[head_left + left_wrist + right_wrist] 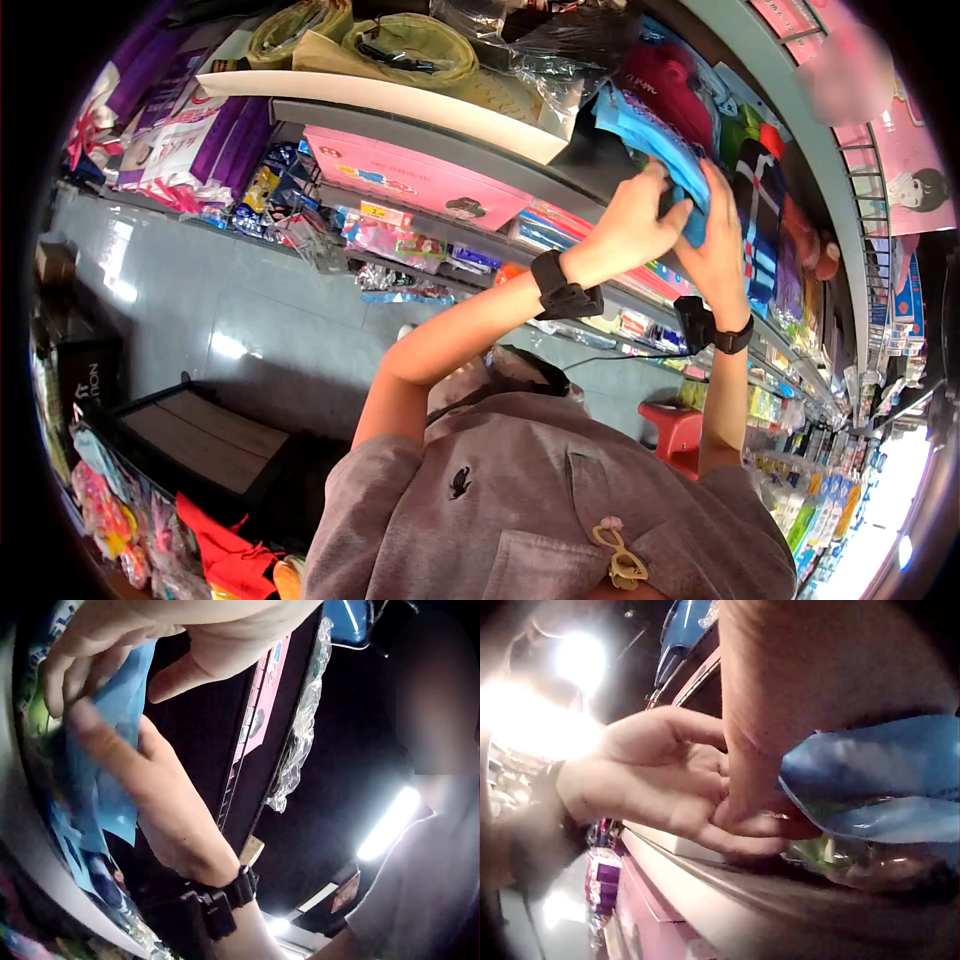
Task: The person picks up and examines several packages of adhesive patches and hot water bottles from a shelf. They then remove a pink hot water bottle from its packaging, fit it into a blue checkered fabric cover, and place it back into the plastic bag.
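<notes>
Both hands are up at the shelf, close together around a blue plastic bag [650,135] that looks thin and glossy. My left hand [630,218] pinches its near edge between curled fingers and thumb. On the other side, my right hand [715,235] holds the same bag, thumb in front and fingers along its edge. In the left wrist view the blue bag [120,750] hangs down between the left hand [202,637] and the right hand [169,795]. Its open-looking edge shows in the right wrist view, where the blue bag [870,765] curves beside the fingers.
A dark red package [665,85] sits behind the blue bag, with a dark plaid package [757,220] to its right. Rolled yellowish belts [410,50] lie on the shelf at left, above a pink box [400,175]. A red stool [670,435] stands on the floor.
</notes>
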`<action>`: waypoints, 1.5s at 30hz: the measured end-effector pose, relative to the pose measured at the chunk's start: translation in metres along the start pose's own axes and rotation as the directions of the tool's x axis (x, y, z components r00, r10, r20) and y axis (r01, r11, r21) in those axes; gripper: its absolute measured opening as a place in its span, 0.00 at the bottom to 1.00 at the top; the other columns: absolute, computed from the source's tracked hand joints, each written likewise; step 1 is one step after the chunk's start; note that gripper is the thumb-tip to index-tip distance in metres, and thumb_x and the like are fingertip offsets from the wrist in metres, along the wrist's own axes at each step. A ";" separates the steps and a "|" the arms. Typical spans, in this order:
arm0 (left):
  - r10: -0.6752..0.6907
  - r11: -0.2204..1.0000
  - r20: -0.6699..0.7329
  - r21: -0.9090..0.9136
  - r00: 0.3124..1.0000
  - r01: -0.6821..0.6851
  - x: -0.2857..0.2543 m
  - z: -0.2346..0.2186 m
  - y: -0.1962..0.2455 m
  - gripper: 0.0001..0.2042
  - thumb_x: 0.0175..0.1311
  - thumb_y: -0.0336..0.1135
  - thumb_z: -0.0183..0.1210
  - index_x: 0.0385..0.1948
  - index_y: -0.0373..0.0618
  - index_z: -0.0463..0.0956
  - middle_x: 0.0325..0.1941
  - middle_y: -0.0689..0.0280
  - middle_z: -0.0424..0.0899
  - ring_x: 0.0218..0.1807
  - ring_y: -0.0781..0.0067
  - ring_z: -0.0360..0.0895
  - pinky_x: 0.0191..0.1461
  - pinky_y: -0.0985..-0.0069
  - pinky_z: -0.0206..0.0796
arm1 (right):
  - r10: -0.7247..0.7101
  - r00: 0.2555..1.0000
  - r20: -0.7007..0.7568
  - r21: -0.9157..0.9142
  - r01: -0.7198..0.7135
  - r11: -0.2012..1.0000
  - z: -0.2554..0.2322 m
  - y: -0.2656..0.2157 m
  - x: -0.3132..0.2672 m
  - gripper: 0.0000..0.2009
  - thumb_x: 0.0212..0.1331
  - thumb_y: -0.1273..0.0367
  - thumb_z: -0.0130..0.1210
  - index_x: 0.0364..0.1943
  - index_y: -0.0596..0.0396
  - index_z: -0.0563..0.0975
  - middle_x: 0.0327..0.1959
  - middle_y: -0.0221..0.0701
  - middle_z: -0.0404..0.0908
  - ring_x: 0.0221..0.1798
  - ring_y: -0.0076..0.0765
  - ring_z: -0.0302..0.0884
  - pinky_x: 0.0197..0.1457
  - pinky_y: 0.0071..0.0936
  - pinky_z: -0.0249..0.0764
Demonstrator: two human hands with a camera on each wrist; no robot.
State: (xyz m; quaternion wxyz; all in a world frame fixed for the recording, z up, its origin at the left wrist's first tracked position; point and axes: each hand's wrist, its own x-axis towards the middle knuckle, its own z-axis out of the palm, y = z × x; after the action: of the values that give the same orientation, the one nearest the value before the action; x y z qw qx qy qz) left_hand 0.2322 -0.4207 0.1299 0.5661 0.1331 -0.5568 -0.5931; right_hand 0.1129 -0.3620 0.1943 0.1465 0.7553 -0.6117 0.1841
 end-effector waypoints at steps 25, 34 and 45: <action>-0.506 0.737 0.210 -0.397 0.836 0.546 -0.019 -0.025 0.009 0.19 0.66 0.33 0.56 0.54 0.34 0.62 0.48 0.53 0.78 0.37 0.64 0.83 0.35 0.74 0.80 | 0.034 0.954 0.298 0.492 -0.185 0.851 -0.012 0.039 0.009 0.32 0.52 0.63 0.63 0.63 0.51 0.67 0.68 0.40 0.60 0.70 0.45 0.57 0.70 0.36 0.53; -0.457 0.775 0.236 -0.367 0.858 0.514 -0.020 -0.016 -0.002 0.17 0.66 0.28 0.48 0.55 0.32 0.61 0.52 0.53 0.74 0.45 0.51 0.80 0.46 0.65 0.78 | -0.108 0.978 0.177 -0.074 0.123 0.990 -0.001 0.036 0.016 0.32 0.46 0.73 0.58 0.62 0.51 0.65 0.61 0.43 0.68 0.59 0.50 0.69 0.60 0.40 0.69; -0.555 0.693 0.340 -0.317 0.760 0.648 -0.040 -0.013 0.020 0.32 0.71 0.57 0.33 0.61 0.33 0.58 0.58 0.42 0.71 0.53 0.43 0.76 0.63 0.55 0.63 | -0.150 0.987 -0.054 0.043 0.152 0.987 -0.040 0.035 -0.022 0.26 0.41 0.79 0.55 0.52 0.57 0.72 0.46 0.44 0.79 0.46 0.50 0.78 0.49 0.39 0.76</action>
State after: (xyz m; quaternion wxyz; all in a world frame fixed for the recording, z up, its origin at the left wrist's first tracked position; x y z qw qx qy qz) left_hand 0.2662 -0.3897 0.1229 0.2894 0.1194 -0.4004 -0.8612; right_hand 0.0709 -0.3317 0.2199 0.1575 0.7978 -0.5444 0.2058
